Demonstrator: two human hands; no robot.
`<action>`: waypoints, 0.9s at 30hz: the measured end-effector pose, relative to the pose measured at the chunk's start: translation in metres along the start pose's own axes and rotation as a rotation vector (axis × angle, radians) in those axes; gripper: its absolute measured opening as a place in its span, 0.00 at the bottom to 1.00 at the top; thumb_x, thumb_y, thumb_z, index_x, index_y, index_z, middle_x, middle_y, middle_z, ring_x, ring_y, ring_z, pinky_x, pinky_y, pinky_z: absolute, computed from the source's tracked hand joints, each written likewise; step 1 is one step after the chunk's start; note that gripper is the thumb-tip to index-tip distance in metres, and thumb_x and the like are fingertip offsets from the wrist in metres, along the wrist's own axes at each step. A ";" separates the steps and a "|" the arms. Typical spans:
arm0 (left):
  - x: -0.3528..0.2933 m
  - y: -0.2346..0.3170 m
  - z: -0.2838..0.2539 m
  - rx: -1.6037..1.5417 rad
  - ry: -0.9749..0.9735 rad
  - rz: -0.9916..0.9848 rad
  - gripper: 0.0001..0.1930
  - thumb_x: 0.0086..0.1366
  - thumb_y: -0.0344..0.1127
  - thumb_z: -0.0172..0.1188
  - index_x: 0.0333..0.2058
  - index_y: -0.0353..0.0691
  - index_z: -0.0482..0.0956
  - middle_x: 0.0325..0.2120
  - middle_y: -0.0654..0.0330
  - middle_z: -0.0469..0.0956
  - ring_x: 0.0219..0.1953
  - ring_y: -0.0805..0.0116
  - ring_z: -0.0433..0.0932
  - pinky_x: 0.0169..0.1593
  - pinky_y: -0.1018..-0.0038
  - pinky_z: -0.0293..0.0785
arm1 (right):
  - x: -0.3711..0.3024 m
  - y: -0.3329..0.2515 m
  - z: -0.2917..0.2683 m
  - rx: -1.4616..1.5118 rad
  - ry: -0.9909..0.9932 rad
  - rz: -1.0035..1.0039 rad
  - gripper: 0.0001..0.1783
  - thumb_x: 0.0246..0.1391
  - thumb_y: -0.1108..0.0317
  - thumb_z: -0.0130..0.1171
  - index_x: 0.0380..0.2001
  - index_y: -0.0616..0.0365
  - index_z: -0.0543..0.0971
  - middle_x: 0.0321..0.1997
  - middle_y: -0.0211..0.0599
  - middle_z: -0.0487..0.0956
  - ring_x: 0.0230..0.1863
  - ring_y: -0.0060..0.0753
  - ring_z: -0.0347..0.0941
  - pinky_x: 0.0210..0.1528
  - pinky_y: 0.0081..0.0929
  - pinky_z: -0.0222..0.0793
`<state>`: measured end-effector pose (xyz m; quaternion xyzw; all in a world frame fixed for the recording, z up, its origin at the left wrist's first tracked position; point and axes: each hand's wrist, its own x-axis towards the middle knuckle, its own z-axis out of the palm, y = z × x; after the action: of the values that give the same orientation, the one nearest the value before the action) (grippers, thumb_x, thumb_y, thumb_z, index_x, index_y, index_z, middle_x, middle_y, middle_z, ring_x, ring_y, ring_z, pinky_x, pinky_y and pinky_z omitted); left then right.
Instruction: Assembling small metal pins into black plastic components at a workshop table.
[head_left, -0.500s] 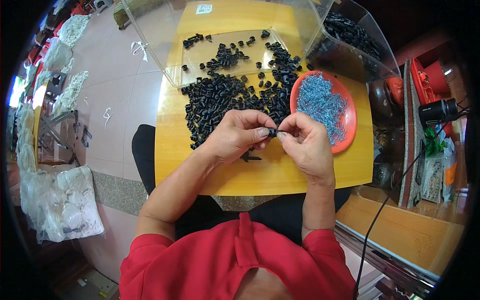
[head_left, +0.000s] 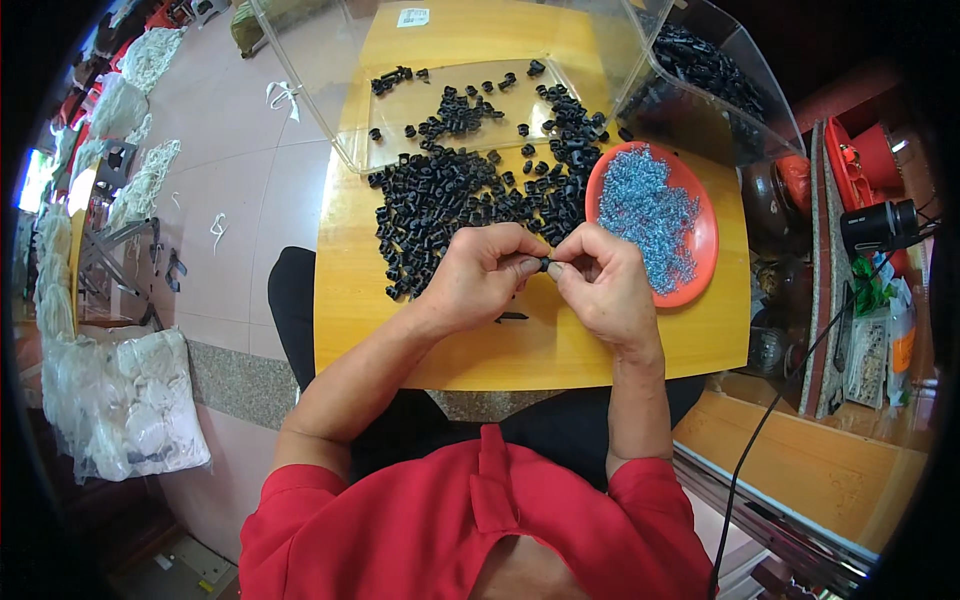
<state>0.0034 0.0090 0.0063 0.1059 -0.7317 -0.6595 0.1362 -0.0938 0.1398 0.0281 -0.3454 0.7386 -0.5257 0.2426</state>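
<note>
Near the front of the yellow table (head_left: 420,360), my left hand (head_left: 480,277) and my right hand (head_left: 605,285) meet at the fingertips. A small black plastic part (head_left: 544,264) is pinched between them, held from both sides; the fingers cover much of it. Just beyond my left hand spreads a pile of small black plastic parts (head_left: 430,200). To the right of my right hand is an oval red plate (head_left: 708,215) heaped with small silvery-blue metal springs (head_left: 645,215). A thin dark piece (head_left: 513,317) lies on the table under my hands.
A clear plastic bin (head_left: 350,130) lies on its side at the table's far end, some black parts inside it. Another clear bin (head_left: 775,110) at the far right holds more dark parts. Right of the table, a black cable (head_left: 745,455) runs down past a shelf.
My fingertips have closed in more tightly around the black part, my right hand shifting slightly left. The whole view has shifted a little.
</note>
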 end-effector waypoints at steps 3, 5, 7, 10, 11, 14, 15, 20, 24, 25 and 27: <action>-0.001 0.005 -0.001 -0.027 -0.060 -0.094 0.05 0.54 0.21 0.53 0.30 0.31 0.75 0.20 0.65 0.71 0.22 0.82 0.67 0.25 0.84 0.65 | 0.002 0.007 -0.011 0.158 -0.099 -0.034 0.03 0.42 0.80 0.56 0.23 0.63 0.72 0.22 0.27 0.72 0.23 0.12 0.66 0.25 0.13 0.62; -0.003 0.008 0.001 -0.165 -0.066 -0.063 0.05 0.54 0.20 0.53 0.31 0.31 0.75 0.22 0.64 0.72 0.22 0.81 0.67 0.25 0.84 0.65 | 0.003 0.006 -0.018 0.526 -0.260 0.057 0.06 0.42 0.78 0.59 0.25 0.63 0.72 0.23 0.27 0.72 0.24 0.15 0.68 0.27 0.13 0.64; -0.004 0.006 0.001 -0.162 -0.066 -0.025 0.06 0.54 0.20 0.52 0.31 0.31 0.75 0.23 0.64 0.72 0.23 0.81 0.67 0.25 0.84 0.65 | 0.004 0.007 -0.017 0.549 -0.259 0.027 0.07 0.42 0.77 0.60 0.26 0.63 0.72 0.23 0.27 0.71 0.24 0.16 0.68 0.27 0.13 0.65; -0.005 0.005 0.004 -0.129 -0.051 0.070 0.06 0.53 0.19 0.52 0.31 0.30 0.74 0.24 0.63 0.72 0.23 0.81 0.67 0.26 0.84 0.64 | 0.006 0.012 -0.012 0.562 -0.271 -0.007 0.09 0.42 0.76 0.61 0.27 0.63 0.71 0.23 0.27 0.71 0.24 0.16 0.68 0.27 0.14 0.66; -0.004 0.005 0.005 -0.099 -0.035 0.128 0.07 0.53 0.19 0.51 0.31 0.30 0.74 0.24 0.63 0.72 0.23 0.81 0.67 0.26 0.84 0.65 | 0.007 0.014 -0.011 0.552 -0.283 -0.012 0.09 0.42 0.75 0.62 0.27 0.63 0.71 0.23 0.27 0.71 0.24 0.16 0.68 0.27 0.14 0.66; -0.002 0.005 0.004 -0.096 -0.050 0.091 0.06 0.54 0.20 0.52 0.32 0.30 0.74 0.25 0.64 0.73 0.23 0.81 0.68 0.26 0.84 0.65 | 0.008 0.017 -0.010 0.577 -0.252 -0.020 0.09 0.42 0.76 0.61 0.27 0.63 0.71 0.23 0.27 0.71 0.24 0.17 0.68 0.27 0.14 0.66; -0.001 0.004 0.004 -0.090 -0.053 0.097 0.06 0.54 0.20 0.52 0.32 0.30 0.74 0.25 0.64 0.73 0.23 0.81 0.68 0.26 0.84 0.65 | 0.008 0.015 -0.008 0.579 -0.249 -0.028 0.09 0.42 0.76 0.61 0.27 0.63 0.71 0.23 0.27 0.71 0.24 0.17 0.68 0.27 0.14 0.66; 0.005 -0.002 0.004 -0.231 0.024 -0.115 0.06 0.57 0.26 0.54 0.33 0.32 0.75 0.20 0.64 0.73 0.23 0.80 0.70 0.26 0.83 0.67 | 0.004 0.003 -0.016 0.250 -0.137 0.098 0.07 0.44 0.75 0.60 0.25 0.62 0.72 0.21 0.25 0.71 0.22 0.14 0.67 0.24 0.13 0.63; 0.019 0.009 0.004 -0.538 0.075 -0.326 0.05 0.56 0.24 0.53 0.33 0.33 0.73 0.20 0.63 0.72 0.19 0.78 0.68 0.23 0.83 0.65 | -0.008 -0.002 -0.046 0.123 -0.038 -0.001 0.06 0.43 0.73 0.60 0.23 0.63 0.73 0.20 0.27 0.72 0.22 0.13 0.65 0.24 0.15 0.62; 0.026 0.017 0.004 -0.591 0.046 -0.365 0.04 0.57 0.25 0.53 0.32 0.34 0.72 0.20 0.61 0.72 0.19 0.76 0.68 0.22 0.83 0.64 | -0.011 -0.003 -0.051 0.112 0.020 0.013 0.07 0.44 0.73 0.60 0.23 0.64 0.73 0.19 0.27 0.72 0.23 0.14 0.65 0.25 0.16 0.63; 0.048 0.036 0.012 -0.597 -0.001 -0.400 0.03 0.57 0.26 0.51 0.29 0.33 0.71 0.21 0.59 0.71 0.19 0.74 0.68 0.23 0.81 0.64 | -0.016 -0.003 -0.061 0.108 0.056 -0.030 0.07 0.43 0.73 0.60 0.23 0.64 0.73 0.19 0.27 0.72 0.24 0.14 0.66 0.26 0.16 0.63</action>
<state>-0.0448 0.0078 0.0439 0.2024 -0.4715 -0.8578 0.0290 -0.1266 0.1879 0.0509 -0.3280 0.7105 -0.5777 0.2322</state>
